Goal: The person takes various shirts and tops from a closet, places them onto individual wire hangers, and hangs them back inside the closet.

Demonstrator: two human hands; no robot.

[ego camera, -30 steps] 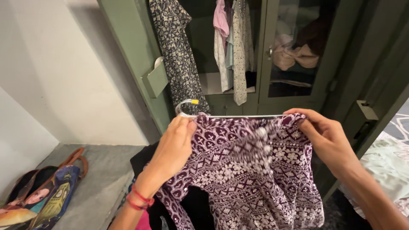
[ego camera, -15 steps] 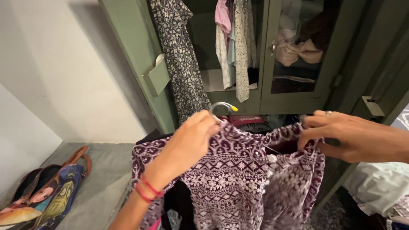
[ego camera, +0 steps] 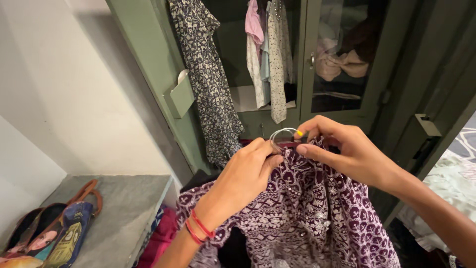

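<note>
While we are pinching the collar of the purple patterned shirt at frame centre, left hand and right hand both closing on fabric around the hanger hook, we are probably seating it, needing careful alignment next.

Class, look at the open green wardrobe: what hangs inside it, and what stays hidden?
Inside the green wardrobe hang a dark floral dress, a pink top and pale patterned garments. Their hangers and the rail are out of view.
</note>
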